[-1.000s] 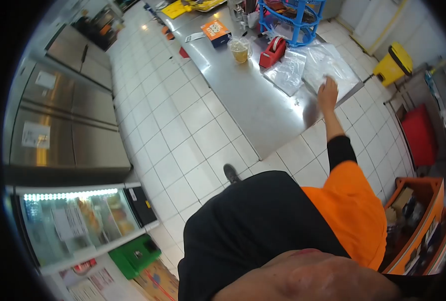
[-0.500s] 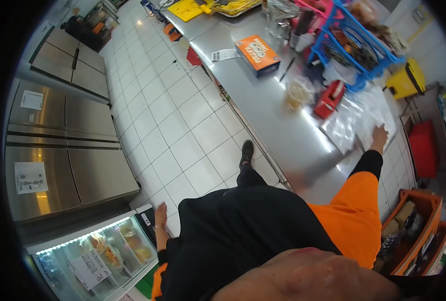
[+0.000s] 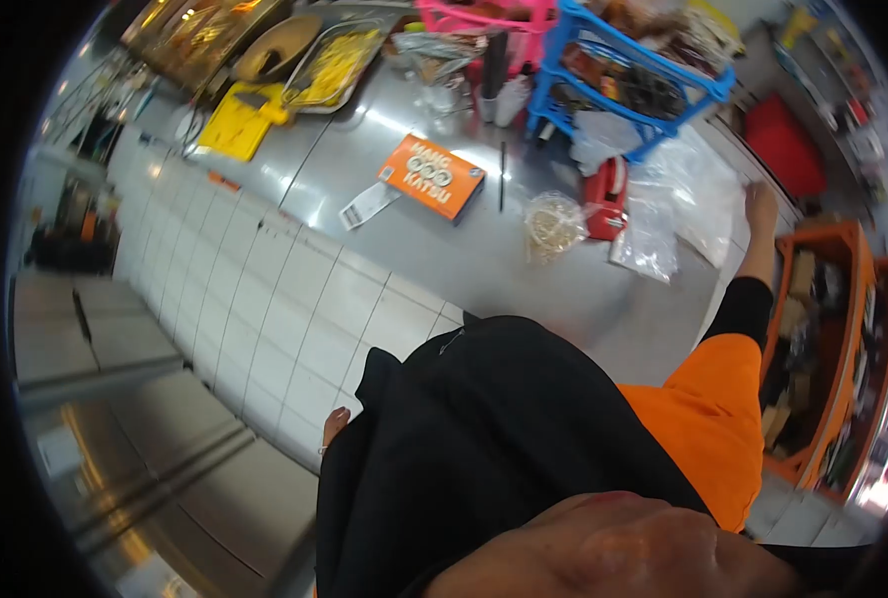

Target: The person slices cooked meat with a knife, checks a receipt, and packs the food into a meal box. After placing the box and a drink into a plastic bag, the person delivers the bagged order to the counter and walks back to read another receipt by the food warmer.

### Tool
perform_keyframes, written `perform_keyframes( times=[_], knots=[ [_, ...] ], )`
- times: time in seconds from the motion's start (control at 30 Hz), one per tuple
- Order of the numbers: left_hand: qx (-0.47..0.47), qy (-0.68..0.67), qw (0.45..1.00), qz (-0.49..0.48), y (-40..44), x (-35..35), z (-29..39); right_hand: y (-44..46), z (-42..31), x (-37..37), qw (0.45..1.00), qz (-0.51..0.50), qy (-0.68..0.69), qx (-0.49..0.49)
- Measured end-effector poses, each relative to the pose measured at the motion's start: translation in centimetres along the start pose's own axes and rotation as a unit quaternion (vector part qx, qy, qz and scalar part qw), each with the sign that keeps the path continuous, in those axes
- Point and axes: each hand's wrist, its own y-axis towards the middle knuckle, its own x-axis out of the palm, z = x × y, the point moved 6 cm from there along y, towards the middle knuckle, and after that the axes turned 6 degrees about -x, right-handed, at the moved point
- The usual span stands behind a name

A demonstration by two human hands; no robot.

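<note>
Clothing (image 3: 484, 429) partly hides left hand (image 3: 335, 425); blurred right hand (image 3: 760, 205) seems near clear plastic (image 3: 698, 189); whether either is spread, I cannot tell.

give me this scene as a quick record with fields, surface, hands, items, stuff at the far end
surface: metal table
left hand: low beside the body, partly hidden
right hand: beside clear plastic bags; grip unclear
centre: orange box, paper slip against it
right of box: red tape dispenser, near a blue basket
far left end: yellow cutting board, metal tray of yellow food
</note>
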Motion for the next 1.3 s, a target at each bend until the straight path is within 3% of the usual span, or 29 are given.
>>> perform_keyframes(
  times=[0.03,0.1,0.13,0.17,0.23,0.3,0.37,0.4,0.43,0.47,0.5,0.53,0.57,0.6,0.63,0.67,0.73,0.77,0.83,0.87,0.93,1.0,1.07,1.1,1.17,1.2,1.23,1.27,1.3],
  knots=[
    [0.048,0.014,0.999,0.020,2.0,-1.9,0.6,0.9,1.3,-3.7,0.999,0.037,-0.038,-0.013],
    [0.131,0.006,0.988,0.081,6.1,-6.4,4.2,1.9,1.1,-14.7,0.974,0.217,-0.006,0.066],
    [0.113,-0.045,0.988,0.097,7.3,-8.2,6.0,1.7,-0.3,-20.4,0.969,0.203,0.047,0.131],
    [0.097,-0.097,0.984,0.115,7.1,-11.6,12.1,1.2,-2.3,-25.3,0.963,0.173,0.012,0.208],
    [0.128,-0.152,0.972,0.124,6.0,-17.6,24.5,-0.2,-7.0,-31.6,0.953,0.253,0.052,0.157],
    [0.205,-0.196,0.957,0.058,5.0,-20.4,33.4,-1.1,-11.0,-32.4,0.952,0.149,0.158,0.215],
    [0.253,-0.302,0.917,-0.067,2.8,-20.8,40.8,-2.7,-18.6,-31.7,0.907,0.046,0.376,0.186],
    [0.365,-0.256,0.887,-0.117,2.2,-20.2,43.6,-3.9,-23.3,-31.4,0.839,0.016,0.522,0.150],
    [0.377,-0.245,0.874,-0.184,0.1,-19.7,46.3,-5.5,-29.2,-33.4,0.799,0.090,0.562,0.191],
    [0.428,-0.204,0.846,-0.244,-0.4,-17.7,47.6,-6.5,-32.3,-32.0,0.719,0.052,0.663,0.202],
    [0.433,-0.189,0.821,-0.320,-1.3,-15.9,48.3,-7.4,-38.2,-33.6,0.444,-0.106,0.881,0.128],
    [0.393,-0.049,0.862,-0.317,-2.4,-15.5,49.0,-8.2,-41.1,-34.3,0.438,-0.127,0.882,0.118],
    [0.339,0.090,0.884,-0.310,-3.1,-15.7,48.9,-8.8,-43.7,-34.4,0.377,-0.132,0.902,0.164],
    [0.479,-0.094,0.841,-0.232,-2.3,-15.3,48.8,-9.5,-46.8,-34.7,0.315,-0.137,0.915,0.210],
    [0.596,-0.262,0.748,-0.131,-1.5,-16.0,46.9,-9.9,-49.9,-36.8,0.342,-0.021,0.872,0.351],
    [0.584,-0.267,0.758,-0.111,-2.4,-17.4,45.5,-10.2,-50.7,-34.5,0.337,-0.043,0.876,0.341],
    [0.658,-0.461,0.575,-0.157,-7.3,-23.4,43.2,-10.9,-52.1,-25.8,0.234,-0.207,0.914,0.258],
    [0.652,-0.469,0.581,-0.133,-8.5,-25.3,42.0,-12.0,-53.4,-24.0,0.233,-0.231,0.912,0.247],
    [0.424,-0.624,0.511,-0.413,-8.6,-26.5,40.4,-13.7,-54.2,-21.4,0.336,-0.164,0.890,0.262],
    [0.428,-0.630,0.515,-0.393,-8.4,-27.3,38.6,-14.3,-54.6,-20.7,0.332,-0.180,0.892,0.248],
    [0.400,-0.683,0.336,-0.510,-8.7,-28.4,35.0,-16.9,-57.9,-22.3,-0.052,-0.432,0.898,0.068],
    [0.400,-0.669,0.349,-0.520,-9.0,-28.6,31.8,-18.0,-56.7,-18.7,0.243,-0.273,0.908,0.205],
    [0.308,-0.658,0.590,-0.351,-6.8,-25.7,28.3,-19.3,-57.7,-17.5,0.269,-0.251,0.901,0.232],
    [0.309,-0.669,0.590,-0.330,-6.5,-24.6,26.9,-20.0,-58.1,-16.4,0.266,-0.271,0.899,0.219],
    [0.247,-0.529,0.774,-0.246,-5.3,-21.5,24.5,-20.6,-58.3,-13.4,0.327,-0.293,0.870,0.224],
    [0.242,-0.537,0.774,-0.231,-5.8,-21.6,23.8,-20.7,-60.3,-14.5,0.323,-0.307,0.869,0.215],
    [0.169,-0.513,0.821,-0.187,-5.8,-21.4,22.4,-20.3,-60.0,-15.8,0.541,-0.156,0.803,0.194],
    [0.095,-0.484,0.858,-0.142,-5.7,-21.4,21.1,-20.1,-60.0,-19.4,0.717,0.013,0.680,0.154],
    [0.062,-0.565,0.819,-0.086,-3.8,-20.1,19.3,-20.3,-61.5,-21.3,0.713,0.007,0.686,0.144]
  ],
)
